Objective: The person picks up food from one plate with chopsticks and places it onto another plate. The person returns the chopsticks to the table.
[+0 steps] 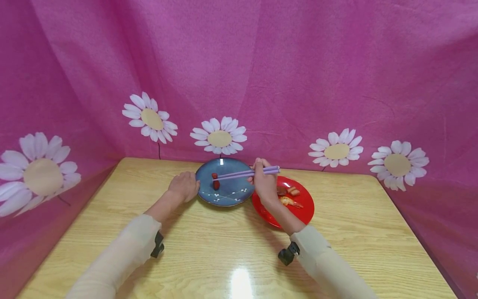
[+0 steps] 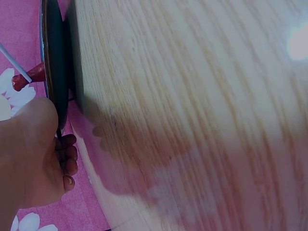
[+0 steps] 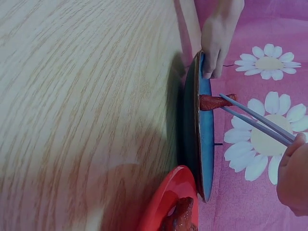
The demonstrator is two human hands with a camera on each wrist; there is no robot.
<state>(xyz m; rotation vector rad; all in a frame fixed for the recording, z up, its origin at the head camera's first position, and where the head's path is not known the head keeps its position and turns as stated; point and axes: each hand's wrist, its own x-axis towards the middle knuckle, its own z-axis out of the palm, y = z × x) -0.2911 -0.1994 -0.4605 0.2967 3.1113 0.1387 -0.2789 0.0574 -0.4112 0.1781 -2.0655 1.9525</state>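
Observation:
My left hand (image 1: pixel 184 186) grips the left rim of a round blue plate (image 1: pixel 240 189) with small white blossoms, thumb on top and fingers curled underneath. In my right hand (image 1: pixel 266 185) is a pair of lilac chopsticks (image 1: pixel 239 173), reaching left across the plate. Their tips close around the upper end of a red-brown piece of food (image 3: pixel 211 102) shaped like a small drumstick. Its thicker end stays low at the plate's surface, partly hidden behind the rim in the right wrist view. The right forearm passes over a red plate (image 1: pixel 307 203).
On the red plate lie a shrimp (image 1: pixel 289 201), a tan piece of food (image 1: pixel 293 191) and a dark glossy brown piece (image 3: pixel 182 216). Both plates stand close together on a wooden table (image 1: pixel 209 245). Behind the table hangs a pink cloth (image 1: pixel 276 83) printed with daisies.

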